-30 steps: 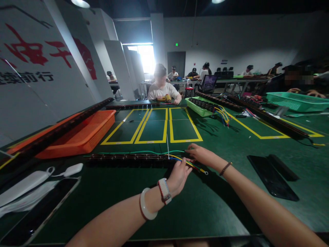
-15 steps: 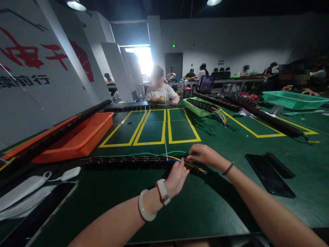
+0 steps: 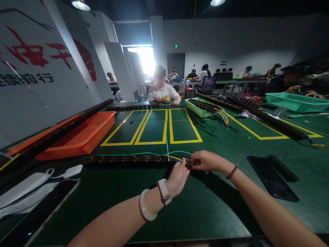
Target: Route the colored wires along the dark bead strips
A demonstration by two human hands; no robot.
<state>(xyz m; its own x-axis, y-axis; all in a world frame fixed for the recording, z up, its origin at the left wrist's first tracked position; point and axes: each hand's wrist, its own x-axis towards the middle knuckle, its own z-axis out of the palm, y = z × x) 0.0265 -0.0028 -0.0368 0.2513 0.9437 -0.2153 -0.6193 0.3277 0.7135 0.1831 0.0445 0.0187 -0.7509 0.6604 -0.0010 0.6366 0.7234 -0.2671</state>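
A long black strip-like assembly with thin copper-coloured lines [image 3: 128, 160] lies crosswise on the green table. Coloured wires [image 3: 177, 159], blue, yellow and green among them, come out of its right end. My left hand [image 3: 180, 175] pinches this wire bundle just past the strip's end. Right beside it, my right hand [image 3: 207, 160] has its fingers closed round the wires and covers most of their ends. One ring terminal [image 3: 206, 172] shows below the right hand. A white cable tie [image 3: 168, 149] stands up from the strip near the wires, and a green wire [image 3: 144, 153] runs along its far edge.
An orange basket [image 3: 100, 132] with a long black strip across it stands left. Phones [image 3: 272, 178] lie right and front left. A light green basket [image 3: 197, 109] holds another wired strip. Across the table sits a person [image 3: 163, 91]; yellow tape rectangles [image 3: 150, 143] mark the tabletop.
My right hand has come down over the wire ends, hiding most of the yellow lug wire that showed before. My left hand keeps its hold. The view has shifted slightly.
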